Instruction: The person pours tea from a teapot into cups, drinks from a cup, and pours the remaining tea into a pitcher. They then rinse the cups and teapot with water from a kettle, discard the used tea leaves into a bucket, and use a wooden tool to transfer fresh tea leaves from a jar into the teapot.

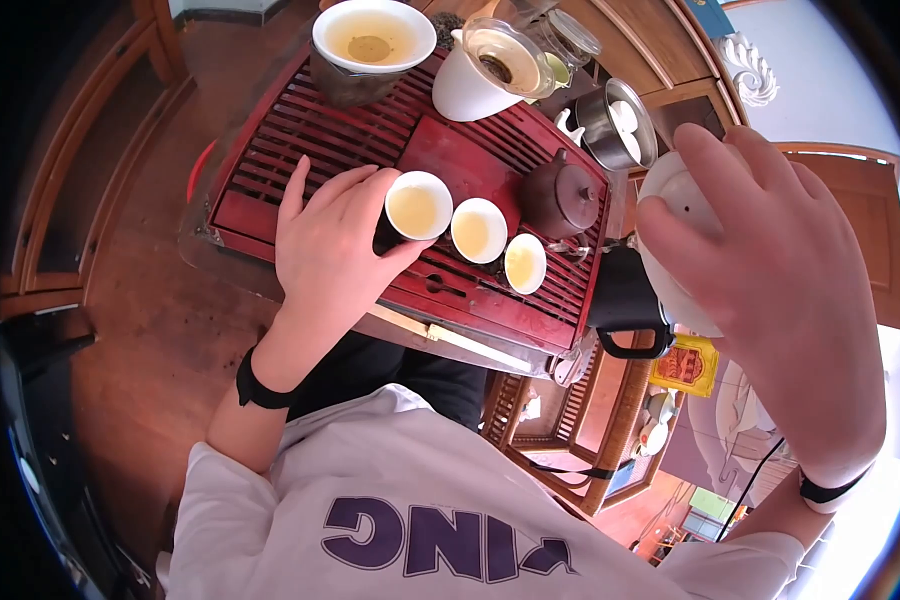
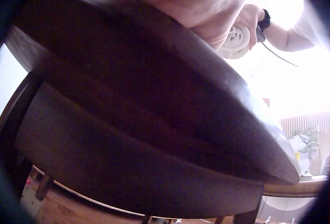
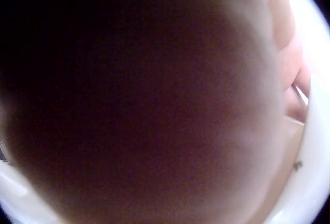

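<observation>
In the head view, my left hand (image 1: pixel 335 235) grips the leftmost dark-sided cup (image 1: pixel 417 205), thumb and fingers around its side. It holds pale yellow liquid, like the middle cup (image 1: pixel 479 231) and the smallest-looking cup (image 1: pixel 525 264) beside it, all on the red slatted tray (image 1: pixel 245 215). At the right, my right hand (image 1: pixel 770 250) holds a white lidded vessel (image 1: pixel 675 290), fingers spread over its top. The left wrist view shows the right hand (image 2: pixel 251 20) on a round white object (image 2: pixel 236 39). Dark blur covers most of the right wrist view.
Behind the cups stand a wide bowl on a dark base (image 1: pixel 355 85), a white pitcher with a strainer (image 1: pixel 470 90) and a brown teapot (image 1: pixel 555 195). A metal pot (image 1: pixel 610 125) is beyond the tray. A black-handled kettle (image 1: pixel 625 300) stands beside the tray's right edge.
</observation>
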Action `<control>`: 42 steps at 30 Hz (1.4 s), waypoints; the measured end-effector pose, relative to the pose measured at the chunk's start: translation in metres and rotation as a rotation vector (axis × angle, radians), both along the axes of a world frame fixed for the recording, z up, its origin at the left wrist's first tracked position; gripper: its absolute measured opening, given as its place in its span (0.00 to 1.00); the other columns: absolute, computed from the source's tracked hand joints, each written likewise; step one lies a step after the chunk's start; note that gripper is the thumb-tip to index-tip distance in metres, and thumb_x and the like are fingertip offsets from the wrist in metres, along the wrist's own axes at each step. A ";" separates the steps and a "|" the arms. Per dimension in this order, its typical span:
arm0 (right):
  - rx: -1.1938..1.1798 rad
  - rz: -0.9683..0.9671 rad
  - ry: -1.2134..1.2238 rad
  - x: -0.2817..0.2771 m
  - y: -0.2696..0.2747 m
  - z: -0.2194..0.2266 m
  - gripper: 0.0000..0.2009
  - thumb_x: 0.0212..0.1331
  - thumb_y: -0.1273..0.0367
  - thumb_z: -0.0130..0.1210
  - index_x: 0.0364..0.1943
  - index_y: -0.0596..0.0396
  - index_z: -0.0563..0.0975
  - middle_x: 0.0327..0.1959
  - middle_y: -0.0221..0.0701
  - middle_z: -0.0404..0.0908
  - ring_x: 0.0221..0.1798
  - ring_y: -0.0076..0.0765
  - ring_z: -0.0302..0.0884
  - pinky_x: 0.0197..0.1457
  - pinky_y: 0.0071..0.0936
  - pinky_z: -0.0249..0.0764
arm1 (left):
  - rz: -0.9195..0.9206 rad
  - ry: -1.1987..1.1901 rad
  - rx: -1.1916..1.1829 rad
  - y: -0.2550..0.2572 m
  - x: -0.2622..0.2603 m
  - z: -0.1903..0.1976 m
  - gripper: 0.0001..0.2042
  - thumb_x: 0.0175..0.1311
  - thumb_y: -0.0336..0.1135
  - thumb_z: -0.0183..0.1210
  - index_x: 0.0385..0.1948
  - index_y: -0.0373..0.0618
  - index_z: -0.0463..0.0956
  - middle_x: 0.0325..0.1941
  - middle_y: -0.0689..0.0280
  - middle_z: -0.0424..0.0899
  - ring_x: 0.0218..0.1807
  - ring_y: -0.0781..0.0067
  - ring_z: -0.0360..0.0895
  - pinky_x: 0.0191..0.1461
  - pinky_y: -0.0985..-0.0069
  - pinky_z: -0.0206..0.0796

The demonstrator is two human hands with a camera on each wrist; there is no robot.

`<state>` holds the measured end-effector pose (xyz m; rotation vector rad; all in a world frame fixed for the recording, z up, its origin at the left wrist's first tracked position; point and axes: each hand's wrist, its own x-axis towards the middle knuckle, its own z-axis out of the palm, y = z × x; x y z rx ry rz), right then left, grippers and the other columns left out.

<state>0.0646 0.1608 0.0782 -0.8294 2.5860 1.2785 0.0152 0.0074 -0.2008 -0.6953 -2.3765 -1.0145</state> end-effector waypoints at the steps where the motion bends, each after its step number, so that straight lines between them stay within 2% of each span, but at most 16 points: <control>1: -0.001 -0.001 0.000 0.000 -0.001 0.000 0.24 0.30 0.75 0.70 0.39 0.48 0.77 0.55 0.35 0.75 0.55 0.45 0.77 0.51 0.39 0.78 | -0.002 0.003 -0.003 0.000 0.000 0.000 0.28 0.42 0.44 0.78 0.48 0.48 0.80 0.47 0.68 0.87 0.52 0.68 0.83 0.73 0.51 0.59; 10: -0.043 0.045 -0.039 0.000 0.009 -0.023 0.17 0.39 0.72 0.66 0.38 0.49 0.77 0.52 0.33 0.75 0.54 0.44 0.76 0.48 0.36 0.77 | -0.008 0.002 0.019 0.000 0.000 -0.001 0.27 0.42 0.43 0.78 0.47 0.48 0.80 0.47 0.67 0.87 0.52 0.68 0.83 0.72 0.50 0.59; 12: -0.112 -0.108 -0.147 0.000 0.014 -0.031 0.18 0.39 0.73 0.66 0.39 0.49 0.78 0.50 0.32 0.74 0.54 0.43 0.76 0.49 0.35 0.77 | -0.008 -0.008 0.023 0.000 -0.001 -0.001 0.27 0.42 0.43 0.78 0.47 0.48 0.80 0.46 0.68 0.87 0.52 0.68 0.83 0.72 0.50 0.59; 17: -0.019 -0.123 -0.199 -0.011 0.005 -0.030 0.19 0.39 0.74 0.67 0.40 0.48 0.77 0.48 0.31 0.73 0.52 0.41 0.76 0.48 0.33 0.76 | -0.014 -0.018 0.017 0.000 -0.001 -0.002 0.27 0.42 0.42 0.78 0.47 0.48 0.80 0.46 0.68 0.87 0.52 0.69 0.83 0.73 0.50 0.58; 19: -0.047 0.110 -0.083 -0.016 0.000 -0.030 0.18 0.41 0.73 0.66 0.39 0.47 0.76 0.48 0.30 0.73 0.51 0.38 0.76 0.47 0.31 0.76 | -0.015 -0.014 0.015 0.001 -0.001 -0.002 0.27 0.42 0.42 0.78 0.47 0.49 0.80 0.46 0.68 0.87 0.52 0.70 0.83 0.73 0.50 0.59; 23: -0.005 0.122 -0.068 -0.023 -0.016 -0.025 0.16 0.42 0.72 0.65 0.37 0.46 0.75 0.46 0.30 0.72 0.50 0.36 0.75 0.47 0.30 0.76 | -0.009 -0.005 0.032 0.001 -0.001 -0.002 0.27 0.42 0.43 0.78 0.47 0.49 0.80 0.46 0.68 0.87 0.52 0.70 0.83 0.73 0.50 0.58; 29: -0.080 0.195 -0.041 -0.034 -0.028 -0.024 0.14 0.43 0.72 0.65 0.36 0.45 0.75 0.43 0.29 0.71 0.46 0.34 0.76 0.44 0.30 0.77 | -0.011 -0.007 0.048 0.000 -0.001 -0.002 0.27 0.42 0.43 0.78 0.47 0.48 0.80 0.45 0.67 0.87 0.53 0.69 0.83 0.73 0.48 0.58; 32: 0.011 0.192 -0.046 -0.039 -0.034 -0.021 0.13 0.43 0.72 0.64 0.35 0.45 0.75 0.42 0.28 0.71 0.45 0.34 0.76 0.42 0.30 0.77 | -0.019 -0.001 0.057 0.000 -0.001 -0.001 0.28 0.41 0.43 0.78 0.47 0.48 0.80 0.45 0.66 0.87 0.53 0.68 0.83 0.73 0.48 0.58; 34: -0.087 0.221 -0.033 -0.041 -0.036 -0.022 0.12 0.42 0.72 0.64 0.33 0.46 0.75 0.40 0.28 0.71 0.44 0.33 0.76 0.41 0.30 0.77 | -0.022 0.005 0.062 0.000 -0.001 -0.001 0.28 0.41 0.43 0.78 0.47 0.48 0.79 0.45 0.66 0.87 0.53 0.68 0.83 0.73 0.48 0.58; 42: -0.126 0.307 -0.008 -0.049 -0.051 -0.025 0.10 0.40 0.70 0.64 0.27 0.48 0.74 0.35 0.28 0.69 0.38 0.32 0.74 0.36 0.30 0.74 | -0.026 0.005 0.058 0.000 0.000 -0.001 0.29 0.40 0.43 0.78 0.47 0.47 0.79 0.45 0.65 0.87 0.53 0.68 0.83 0.73 0.48 0.57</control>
